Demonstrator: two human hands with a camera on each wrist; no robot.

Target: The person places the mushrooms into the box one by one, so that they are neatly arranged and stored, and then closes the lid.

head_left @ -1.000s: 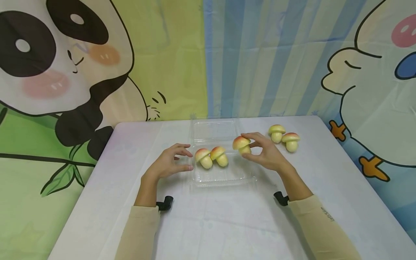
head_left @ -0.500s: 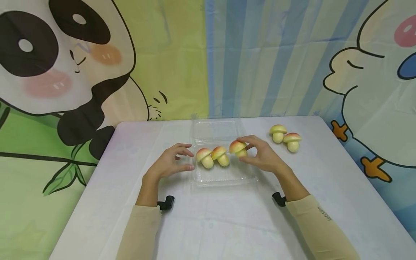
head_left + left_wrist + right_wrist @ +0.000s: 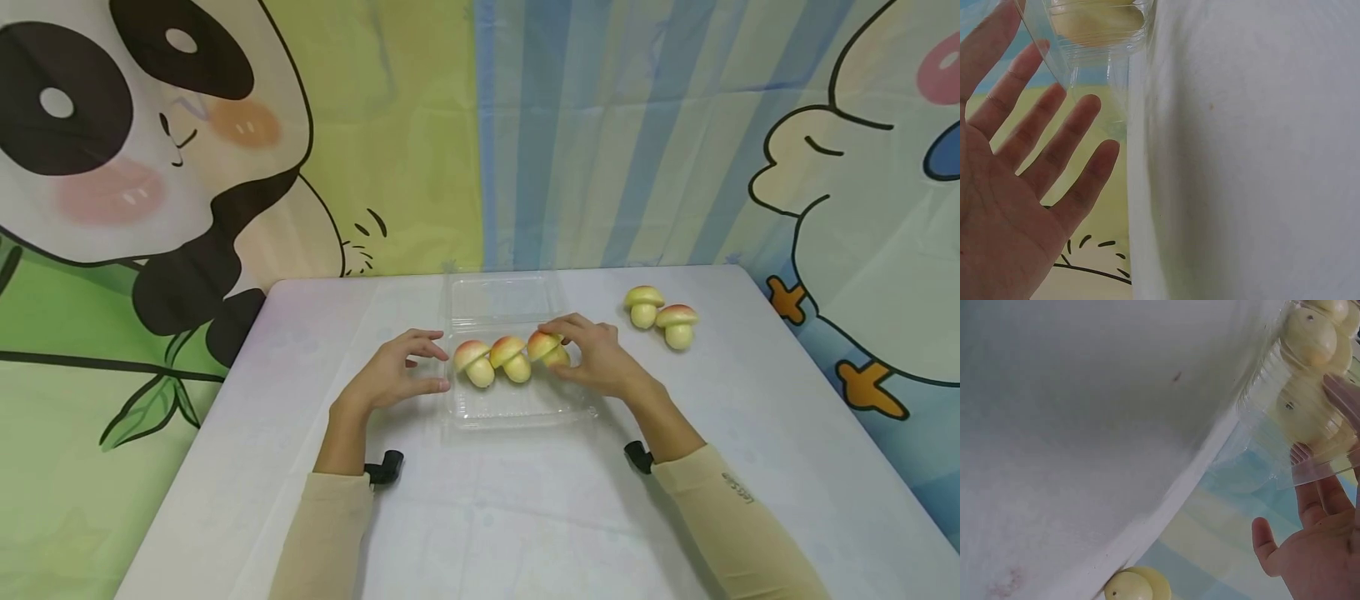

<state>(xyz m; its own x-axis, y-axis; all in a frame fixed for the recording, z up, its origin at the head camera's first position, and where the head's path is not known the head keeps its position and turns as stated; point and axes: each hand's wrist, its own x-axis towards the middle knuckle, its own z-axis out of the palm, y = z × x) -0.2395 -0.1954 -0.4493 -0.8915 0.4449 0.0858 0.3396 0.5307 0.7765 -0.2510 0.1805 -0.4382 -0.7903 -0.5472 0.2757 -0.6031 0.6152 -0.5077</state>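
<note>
A yellow, red-tinged toy mushroom with a domed cap [image 3: 544,346] sits between the thumb and fingertips of the right hand [image 3: 603,360], which pinches it with a narrow gap. Just left of those fingertips, two similar yellow-and-red mushrooms [image 3: 472,364] [image 3: 511,360] lie side by side in a clear plastic hinged container [image 3: 517,406]. At the container's left edge is the left hand [image 3: 396,372], thumb and fingers spread apart, holding nothing; whether its tips touch the plastic cannot be told. Beyond the right fingers, to their right, two more yellow mushrooms [image 3: 643,307] [image 3: 678,327] stand on the white-covered table [image 3: 480,517].
</note>
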